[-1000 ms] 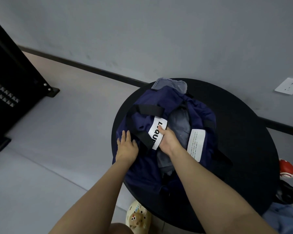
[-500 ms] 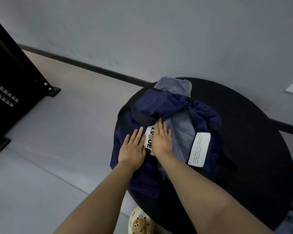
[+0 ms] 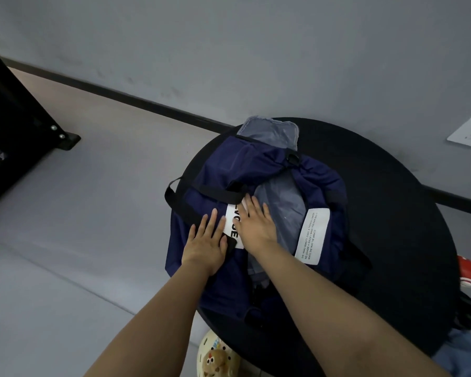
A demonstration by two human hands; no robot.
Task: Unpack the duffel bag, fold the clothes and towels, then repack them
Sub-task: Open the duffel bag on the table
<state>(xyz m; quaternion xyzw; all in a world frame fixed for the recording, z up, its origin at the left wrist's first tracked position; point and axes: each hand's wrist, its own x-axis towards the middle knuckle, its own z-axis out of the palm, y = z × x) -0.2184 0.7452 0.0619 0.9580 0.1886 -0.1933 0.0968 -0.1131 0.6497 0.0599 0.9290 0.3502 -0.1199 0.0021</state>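
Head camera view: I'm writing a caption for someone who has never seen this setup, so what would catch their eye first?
A navy duffel bag fills the near-left part of a round black table, its top open on grey fabric. Both hands lie flat on it side by side, the left hand on the navy cloth and the right hand over a white lettered label. A second white label sits on the bag's right side.

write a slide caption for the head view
Both hands, left and right, press flat on a navy duffel bag on a round black table.

Left grip (image 3: 206, 244), right grip (image 3: 256, 227) flat, side by side
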